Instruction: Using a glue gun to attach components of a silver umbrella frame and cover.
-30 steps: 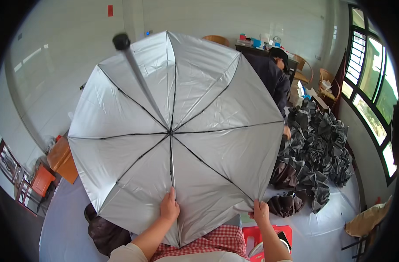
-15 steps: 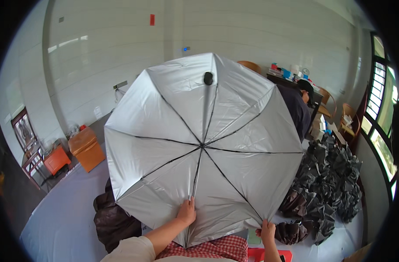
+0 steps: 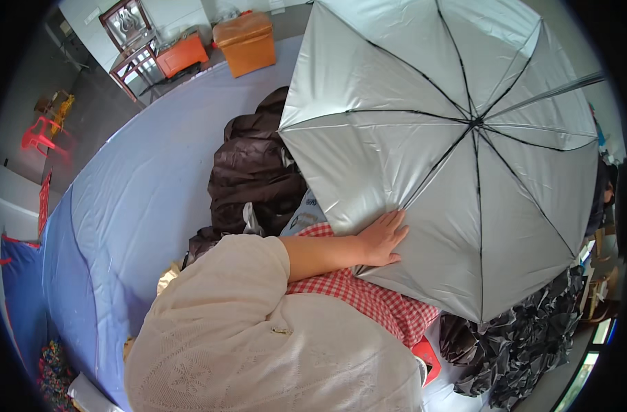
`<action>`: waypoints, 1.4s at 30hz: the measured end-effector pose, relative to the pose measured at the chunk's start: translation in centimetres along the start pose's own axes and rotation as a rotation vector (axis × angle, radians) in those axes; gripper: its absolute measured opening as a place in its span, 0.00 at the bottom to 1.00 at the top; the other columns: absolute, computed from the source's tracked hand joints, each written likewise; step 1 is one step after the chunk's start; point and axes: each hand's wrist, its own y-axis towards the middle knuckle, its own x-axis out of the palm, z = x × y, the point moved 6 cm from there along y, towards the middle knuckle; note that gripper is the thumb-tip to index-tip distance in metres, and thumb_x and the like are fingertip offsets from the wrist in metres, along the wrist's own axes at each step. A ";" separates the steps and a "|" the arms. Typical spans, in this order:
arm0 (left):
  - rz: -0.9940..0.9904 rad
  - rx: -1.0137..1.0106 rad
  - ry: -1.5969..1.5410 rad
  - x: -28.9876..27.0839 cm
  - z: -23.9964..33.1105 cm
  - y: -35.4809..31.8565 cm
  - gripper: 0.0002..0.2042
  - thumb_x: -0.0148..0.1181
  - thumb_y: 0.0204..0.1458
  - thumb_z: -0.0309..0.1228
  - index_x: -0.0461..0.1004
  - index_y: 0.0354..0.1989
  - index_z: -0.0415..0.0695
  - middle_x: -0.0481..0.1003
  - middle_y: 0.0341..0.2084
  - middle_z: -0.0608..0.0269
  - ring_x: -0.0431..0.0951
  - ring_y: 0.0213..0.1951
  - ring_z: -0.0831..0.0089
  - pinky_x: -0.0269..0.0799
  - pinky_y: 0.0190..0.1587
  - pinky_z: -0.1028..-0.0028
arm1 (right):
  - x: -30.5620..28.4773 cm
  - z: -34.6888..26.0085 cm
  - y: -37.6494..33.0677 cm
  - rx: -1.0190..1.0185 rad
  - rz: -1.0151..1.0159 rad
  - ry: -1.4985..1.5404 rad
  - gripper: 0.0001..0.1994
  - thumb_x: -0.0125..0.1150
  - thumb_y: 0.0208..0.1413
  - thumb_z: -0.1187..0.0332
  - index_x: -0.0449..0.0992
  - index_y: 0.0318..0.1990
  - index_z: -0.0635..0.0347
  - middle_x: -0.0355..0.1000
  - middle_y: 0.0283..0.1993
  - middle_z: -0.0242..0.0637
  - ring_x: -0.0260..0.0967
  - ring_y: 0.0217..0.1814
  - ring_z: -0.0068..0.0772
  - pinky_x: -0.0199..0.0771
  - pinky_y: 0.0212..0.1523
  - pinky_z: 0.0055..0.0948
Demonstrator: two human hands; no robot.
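An opened umbrella (image 3: 533,206) takes up the upper right, its silver lining toward me. Black ribs (image 3: 479,220) fan out from its hub, and the shaft (image 3: 550,91) points off to the right. My left hand (image 3: 383,239) rests on the lining close to the near left edge, fingers stretched out and apart, beside one rib. It grips nothing. My right hand does not show in this view. Below the canopy, a red-and-white checked cloth (image 3: 368,299) covers my lap.
Dark brown bundled fabric (image 3: 248,175) lies left of the umbrella on a pale blue sheet (image 3: 145,158). A heap of crumpled black fabric (image 3: 533,343) sits at the lower right. Farther off are an orange-brown box stool (image 3: 245,44), a wooden chair (image 3: 128,41) and a red plastic chair (image 3: 42,137).
The view has swung left and down, so the umbrella appears farther right. My left hand went from holding a rib to lying flat on the lining. My right hand has left the view.
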 end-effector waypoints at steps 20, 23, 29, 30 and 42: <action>0.166 -0.094 -0.602 -0.7 -1.7 0.8 0.21 0.52 0.61 0.35 0.64 0.58 0.36 0.65 0.57 0.48 0.66 0.59 0.57 0.62 0.61 0.64 | -0.7 0.4 -20.5 0.553 0.233 -0.550 0.29 0.71 0.37 0.51 0.75 0.44 0.64 0.74 0.42 0.51 0.72 0.46 0.52 0.73 0.46 0.43; 0.262 -0.336 -1.144 -0.3 -6.0 0.4 0.19 0.48 0.63 0.39 0.66 0.55 0.37 0.67 0.54 0.53 0.69 0.55 0.64 0.65 0.58 0.66 | 1.2 1.3 -19.1 0.512 0.249 -0.607 0.41 0.74 0.32 0.46 0.69 0.50 0.68 0.67 0.52 0.58 0.66 0.54 0.58 0.70 0.52 0.44; 0.433 -0.482 -1.439 -0.8 -6.4 1.9 0.18 0.48 0.63 0.41 0.67 0.52 0.38 0.71 0.45 0.58 0.73 0.50 0.67 0.68 0.55 0.68 | 0.0 -1.0 -19.8 0.197 0.368 -0.169 0.23 0.68 0.41 0.61 0.71 0.44 0.62 0.72 0.41 0.49 0.71 0.43 0.50 0.71 0.44 0.36; 0.455 -0.499 -1.421 -1.2 -6.3 2.1 0.18 0.48 0.63 0.40 0.67 0.51 0.38 0.71 0.45 0.58 0.73 0.49 0.67 0.68 0.54 0.68 | -0.7 -0.1 -19.9 0.404 0.241 -0.458 0.21 0.66 0.46 0.64 0.70 0.47 0.62 0.72 0.40 0.42 0.71 0.41 0.44 0.71 0.42 0.31; 0.456 -0.274 -0.461 -3.8 -6.1 14.0 0.15 0.56 0.59 0.34 0.71 0.50 0.37 0.75 0.40 0.58 0.75 0.38 0.72 0.72 0.44 0.72 | -6.2 -21.1 -13.5 -0.137 -0.140 1.197 0.36 0.64 0.51 0.54 0.55 0.65 0.54 0.64 0.56 0.36 0.61 0.61 0.40 0.56 0.65 0.55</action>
